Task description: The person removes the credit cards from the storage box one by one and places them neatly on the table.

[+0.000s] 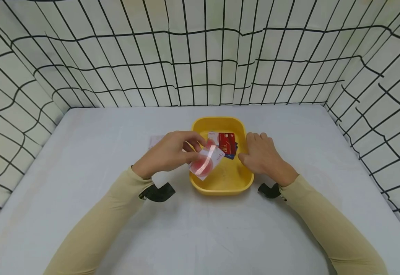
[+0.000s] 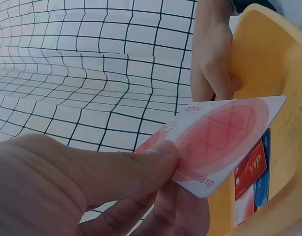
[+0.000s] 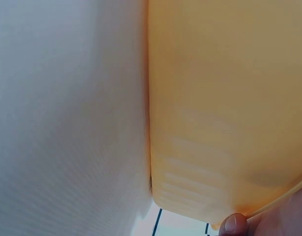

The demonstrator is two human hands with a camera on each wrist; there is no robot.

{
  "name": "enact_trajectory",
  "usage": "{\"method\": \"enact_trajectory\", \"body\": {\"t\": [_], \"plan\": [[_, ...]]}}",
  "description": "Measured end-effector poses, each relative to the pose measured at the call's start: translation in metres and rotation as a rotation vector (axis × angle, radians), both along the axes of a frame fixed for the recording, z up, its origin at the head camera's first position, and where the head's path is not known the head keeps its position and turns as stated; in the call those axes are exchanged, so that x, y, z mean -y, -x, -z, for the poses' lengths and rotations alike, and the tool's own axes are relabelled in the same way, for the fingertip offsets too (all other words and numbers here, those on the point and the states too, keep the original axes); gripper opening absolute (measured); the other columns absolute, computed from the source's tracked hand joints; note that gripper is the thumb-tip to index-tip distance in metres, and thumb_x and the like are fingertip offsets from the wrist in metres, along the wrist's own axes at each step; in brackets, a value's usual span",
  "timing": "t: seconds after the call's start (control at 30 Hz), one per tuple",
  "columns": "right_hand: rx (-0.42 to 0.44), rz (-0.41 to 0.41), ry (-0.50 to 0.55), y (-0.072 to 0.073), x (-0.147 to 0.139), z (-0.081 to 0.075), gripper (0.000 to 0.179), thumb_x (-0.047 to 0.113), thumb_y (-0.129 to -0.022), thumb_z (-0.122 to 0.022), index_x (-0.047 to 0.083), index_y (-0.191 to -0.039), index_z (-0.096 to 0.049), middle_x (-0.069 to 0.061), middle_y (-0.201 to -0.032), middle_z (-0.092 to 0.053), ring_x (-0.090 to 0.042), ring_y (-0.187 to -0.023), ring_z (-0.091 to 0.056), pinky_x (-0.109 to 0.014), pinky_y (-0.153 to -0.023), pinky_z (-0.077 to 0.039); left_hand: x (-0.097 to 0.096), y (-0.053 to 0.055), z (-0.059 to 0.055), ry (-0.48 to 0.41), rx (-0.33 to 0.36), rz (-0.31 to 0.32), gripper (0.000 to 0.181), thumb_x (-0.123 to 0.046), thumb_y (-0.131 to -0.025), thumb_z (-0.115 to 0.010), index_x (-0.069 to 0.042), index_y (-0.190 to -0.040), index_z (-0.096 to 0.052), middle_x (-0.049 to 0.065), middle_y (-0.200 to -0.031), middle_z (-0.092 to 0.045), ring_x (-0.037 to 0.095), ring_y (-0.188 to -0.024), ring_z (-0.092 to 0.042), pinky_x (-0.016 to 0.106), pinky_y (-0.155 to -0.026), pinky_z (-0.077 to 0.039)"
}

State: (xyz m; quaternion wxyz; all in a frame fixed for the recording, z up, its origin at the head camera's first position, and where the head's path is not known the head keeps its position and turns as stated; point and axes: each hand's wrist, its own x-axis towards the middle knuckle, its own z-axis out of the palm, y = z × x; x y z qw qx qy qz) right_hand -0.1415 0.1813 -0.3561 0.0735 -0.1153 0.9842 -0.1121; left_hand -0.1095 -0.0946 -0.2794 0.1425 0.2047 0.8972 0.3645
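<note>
My left hand (image 1: 177, 151) is over the left side of a yellow plastic tray (image 1: 225, 187). Between thumb and fingers it pinches a white card with pink circles (image 2: 219, 142). Another pink-printed edge shows behind that card in the left wrist view; whether it is a separate card is hard to tell. Inside the tray lie a red VIP card (image 1: 226, 143), a blue card (image 2: 262, 189) partly under it, and a white-and-pink card (image 1: 213, 136). My right hand (image 1: 263, 156) grips the tray's right rim, thumb on the inner side.
A pale pink-and-white card (image 1: 154, 140) lies on the white table (image 1: 200, 233) left of the tray, partly hidden by my left hand. Black grid netting (image 1: 205, 61) over white cloth surrounds the table's back and sides.
</note>
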Motion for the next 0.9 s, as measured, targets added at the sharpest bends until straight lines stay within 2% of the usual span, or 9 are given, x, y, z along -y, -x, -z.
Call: {"method": "enact_trajectory", "body": {"t": [0.27, 0.43, 0.63, 0.9], "plan": [[-0.001, 0.003, -0.005, 0.002, 0.000, 0.002, 0.046, 0.033, -0.092, -0.053, -0.001, -0.122, -0.048, -0.014, -0.100, -0.051, -0.031, -0.097, -0.041, -0.042, -0.083, -0.033, 0.016, 0.002, 0.000, -0.064, 0.010, -0.064, 0.027, -0.015, -0.093, -0.074, -0.015, -0.120, -0.070, 0.006, -0.106, -0.070, 0.021, -0.091, -0.070, 0.031, -0.079, -0.062], [0.007, 0.004, -0.011, 0.002, 0.002, 0.001, 0.046, 0.033, -0.092, -0.052, -0.001, -0.122, -0.048, -0.015, -0.101, -0.050, -0.031, -0.097, -0.041, -0.042, -0.082, -0.033, 0.027, 0.004, 0.002, -0.096, 0.010, -0.101, 0.028, -0.017, -0.094, -0.074, -0.015, -0.121, -0.069, 0.007, -0.107, -0.068, 0.023, -0.097, -0.070, 0.031, -0.082, -0.063], [0.014, 0.010, -0.014, 0.001, 0.003, 0.001, 0.046, 0.032, -0.091, -0.053, -0.001, -0.123, -0.048, -0.015, -0.101, -0.051, -0.031, -0.097, -0.041, -0.042, -0.083, -0.033, 0.041, 0.005, 0.000, -0.130, 0.057, -0.158, 0.029, -0.020, -0.094, -0.074, -0.018, -0.123, -0.068, 0.007, -0.110, -0.066, 0.025, -0.101, -0.070, 0.035, -0.083, -0.065], [0.018, 0.027, -0.015, -0.001, 0.003, 0.000, 0.047, 0.031, -0.090, -0.053, -0.002, -0.124, -0.048, -0.015, -0.103, -0.051, -0.031, -0.098, -0.041, -0.042, -0.083, -0.033, 0.057, 0.007, -0.002, -0.154, 0.071, -0.241, 0.032, -0.029, -0.094, -0.076, -0.021, -0.124, -0.069, 0.007, -0.113, -0.066, 0.023, -0.100, -0.070, 0.036, -0.080, -0.063]]}}
